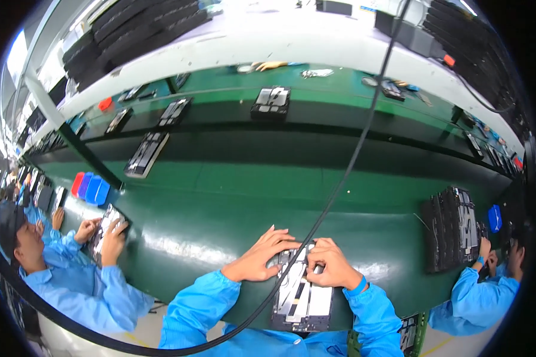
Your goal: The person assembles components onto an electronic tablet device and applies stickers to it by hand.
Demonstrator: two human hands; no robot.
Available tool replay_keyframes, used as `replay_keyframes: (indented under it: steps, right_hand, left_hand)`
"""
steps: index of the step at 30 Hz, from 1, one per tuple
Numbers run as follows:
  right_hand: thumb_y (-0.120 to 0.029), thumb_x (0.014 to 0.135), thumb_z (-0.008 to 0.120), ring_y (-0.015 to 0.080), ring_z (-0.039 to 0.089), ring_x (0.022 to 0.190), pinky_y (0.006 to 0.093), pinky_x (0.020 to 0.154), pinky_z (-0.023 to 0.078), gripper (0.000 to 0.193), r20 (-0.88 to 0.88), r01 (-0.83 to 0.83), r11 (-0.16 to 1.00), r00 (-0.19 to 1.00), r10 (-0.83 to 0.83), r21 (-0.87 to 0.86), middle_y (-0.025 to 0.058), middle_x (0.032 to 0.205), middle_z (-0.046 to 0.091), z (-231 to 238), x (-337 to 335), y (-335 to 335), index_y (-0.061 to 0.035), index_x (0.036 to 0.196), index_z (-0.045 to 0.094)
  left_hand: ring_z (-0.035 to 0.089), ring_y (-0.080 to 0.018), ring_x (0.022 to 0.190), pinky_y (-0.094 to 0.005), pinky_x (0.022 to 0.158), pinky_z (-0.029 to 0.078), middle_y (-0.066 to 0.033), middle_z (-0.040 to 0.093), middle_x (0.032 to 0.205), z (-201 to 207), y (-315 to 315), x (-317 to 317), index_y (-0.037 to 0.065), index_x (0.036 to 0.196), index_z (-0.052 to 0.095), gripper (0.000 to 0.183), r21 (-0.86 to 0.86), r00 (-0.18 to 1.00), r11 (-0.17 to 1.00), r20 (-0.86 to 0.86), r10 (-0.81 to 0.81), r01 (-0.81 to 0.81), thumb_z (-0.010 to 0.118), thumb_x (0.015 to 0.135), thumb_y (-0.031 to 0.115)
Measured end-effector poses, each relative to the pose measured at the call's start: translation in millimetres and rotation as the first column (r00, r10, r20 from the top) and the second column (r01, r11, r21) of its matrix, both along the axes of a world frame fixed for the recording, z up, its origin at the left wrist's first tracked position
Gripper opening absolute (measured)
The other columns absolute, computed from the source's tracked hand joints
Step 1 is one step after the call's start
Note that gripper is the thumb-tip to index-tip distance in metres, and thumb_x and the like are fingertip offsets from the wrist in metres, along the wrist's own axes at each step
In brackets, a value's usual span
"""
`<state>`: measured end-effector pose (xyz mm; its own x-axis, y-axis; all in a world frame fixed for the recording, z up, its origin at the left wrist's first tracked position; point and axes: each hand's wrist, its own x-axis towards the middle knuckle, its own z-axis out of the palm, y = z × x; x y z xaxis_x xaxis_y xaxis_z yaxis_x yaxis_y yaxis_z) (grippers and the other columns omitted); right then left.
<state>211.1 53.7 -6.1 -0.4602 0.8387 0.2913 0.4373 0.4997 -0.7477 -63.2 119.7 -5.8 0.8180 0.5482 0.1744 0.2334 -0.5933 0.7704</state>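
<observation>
A flat rectangular electronic assembly [320, 300], black-edged with silver-white panels and strips, lies at the bench's near edge in front of me. My left hand [261, 257] rests over its far left corner, fingers stretched out and thumb at its left side. On the upper right part, my right hand [332, 265] presses down with its fingers curled into a pinch. Whatever sits between those fingertips is hidden. A light strip [305, 300] runs slantwise across the assembly below my right hand. A blue band [358, 287] circles my right wrist.
A black cable [351, 160] hangs across the view. Right stands a stack of similar assemblies [452, 229]; a co-worker [476, 291] sits beyond. Left, another co-worker [83, 285] handles an assembly near blue and red bins [95, 188]. More assemblies [271, 102] lie on the dark belt ahead.
</observation>
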Motion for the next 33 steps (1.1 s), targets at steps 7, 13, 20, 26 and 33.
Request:
replay_keyframes:
  steps: [7,13,20,26,33]
  right_hand:
    - [-0.011,0.069,0.078,0.0263,0.053,0.069,0.0546,0.115,0.047,0.016,-0.008,0.065,0.998,0.998,-0.065,-0.02,0.002,0.06,0.051,10.6,-2.0,0.6,-0.0096,0.064,0.063]
    - [-0.011,0.069,0.077,0.0269,0.054,0.071,0.0539,0.117,0.046,0.016,-0.018,0.07,0.997,0.997,-0.07,-0.019,0.0028,0.06,0.048,7.1,-4.3,-2.1,-0.0089,0.064,0.062]
    - [-0.012,0.068,0.078,0.0281,0.055,0.071,0.0537,0.117,0.046,0.018,-0.002,0.082,0.996,0.997,-0.082,-0.045,0.0029,0.06,0.047,11.2,1.0,-4.2,-0.0085,0.063,0.061]
    - [-0.005,0.067,0.077,0.0239,0.048,0.067,0.042,0.101,0.046,0.017,-0.156,0.125,0.991,0.979,-0.131,-0.049,0.0009,0.06,0.045,4.5,-3.5,-3.7,-0.009,0.063,0.061]
    - [-0.005,0.074,0.08,0.0236,0.049,0.067,0.0401,0.091,0.046,0.016,-0.143,0.206,0.979,0.968,-0.205,-0.013,0.0012,0.06,0.045,1.1,-6.9,-4.9,-0.0086,0.069,0.065]
  left_hand:
    - [0.041,-0.0415,0.157,-0.0647,0.137,0.014,-0.0163,0.058,0.153,-4.5,-0.9,3.6,0.009,0.156,0.056,0.077,0.047,0.991,0.994,0.097,0.091,-0.096,0.071,0.08,0.003]
    - [0.069,-0.0386,0.121,-0.0633,0.126,0.04,-0.0175,0.072,0.113,-19.5,-21.3,-4.8,0.004,0.114,0.077,0.036,0.152,0.866,0.904,0.386,0.318,-0.4,0.069,0.079,-0.002]
    - [0.068,-0.0301,0.095,-0.0512,0.103,0.057,-0.0095,0.068,0.091,-16.3,-45.4,-7.4,0.005,0.092,0.078,0.018,0.317,0.906,0.87,0.324,0.274,-0.377,0.07,0.077,-0.001]
    - [0.068,-0.0276,0.094,-0.0476,0.095,0.057,-0.0066,0.069,0.092,-8.5,-48.1,-10.1,0.007,0.096,0.079,0.026,0.41,0.934,0.85,0.27,0.235,-0.332,0.072,0.072,0.001]
    - [0.071,-0.0264,0.094,-0.0471,0.092,0.06,-0.0053,0.073,0.095,-6.2,-36.5,-17.7,0.006,0.098,0.08,0.033,0.534,0.968,0.823,0.239,0.075,-0.195,0.075,0.066,0.007]
